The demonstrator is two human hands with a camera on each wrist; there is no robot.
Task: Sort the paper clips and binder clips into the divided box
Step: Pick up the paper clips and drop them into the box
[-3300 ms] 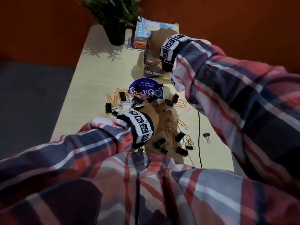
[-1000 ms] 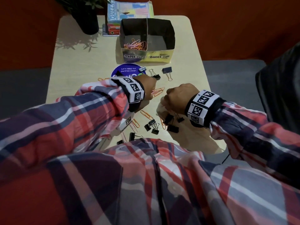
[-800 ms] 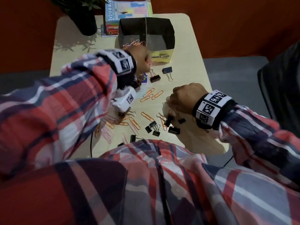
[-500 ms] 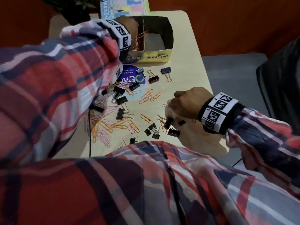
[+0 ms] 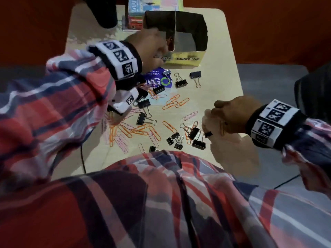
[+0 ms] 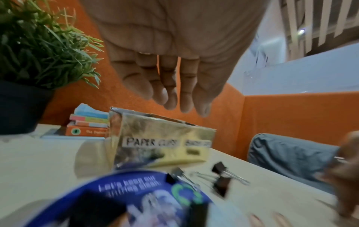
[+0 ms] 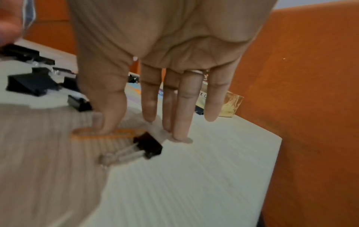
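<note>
The divided box [image 5: 186,59], labelled for paper clips and binder clips, stands at the far middle of the table; a few paper clips [image 5: 169,42] show in its left compartment, and the right one looks bare. My left hand [image 5: 159,51] hovers at the box's [image 6: 161,138] front left, fingers [image 6: 170,95] relaxed and empty. My right hand [image 7: 139,129] reaches down to the table at the near right. Its thumb presses an orange paper clip [image 7: 104,133], and its straight fingers [image 7: 182,135] touch the table beside a small black binder clip [image 7: 149,147]. Several binder clips [image 5: 195,133] lie just left of that hand [image 5: 211,120].
Orange and pink paper clips [image 5: 125,131] and black binder clips [image 5: 143,119] lie scattered across the table's middle. A round blue sticker [image 5: 159,81] lies before the box. A potted plant [image 5: 105,13] and stacked books [image 5: 154,4] stand at the back. A cable [image 5: 83,158] runs off the near edge.
My left hand carried paper clips up to the box's left compartment and has now drawn back toward me, empty. The right hand has stayed among the near-right clips.
</note>
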